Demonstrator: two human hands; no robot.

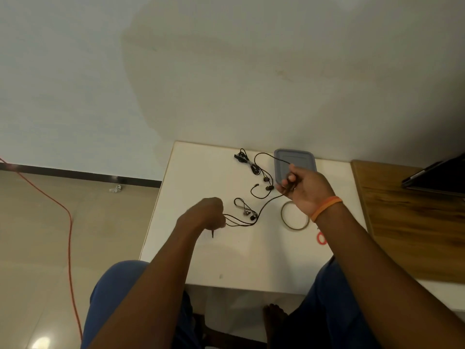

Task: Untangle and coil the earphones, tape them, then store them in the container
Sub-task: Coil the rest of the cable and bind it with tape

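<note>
Black wired earphones (pixel 259 212) lie spread over the white table (pixel 201 260). My left hand (pixel 206 214) grips several strands of the cable at the table's left part, with the plug end poking out below the fist. My right hand (pixel 305 188) pinches the same cable farther right, lifted above the table. A second tangled bundle of earphones (pixel 245 159) lies at the back. The grey lidded container (pixel 302 157) sits by the wall, partly behind my right hand. A roll of clear tape (pixel 295 215) lies flat under my right wrist.
A red scissor handle (pixel 320 239) peeks out beside my right forearm. A wooden board (pixel 412 222) with a dark tablet (pixel 437 177) lies to the right. An orange cord (pixel 68 222) runs over the floor at left. The wall stands right behind the table.
</note>
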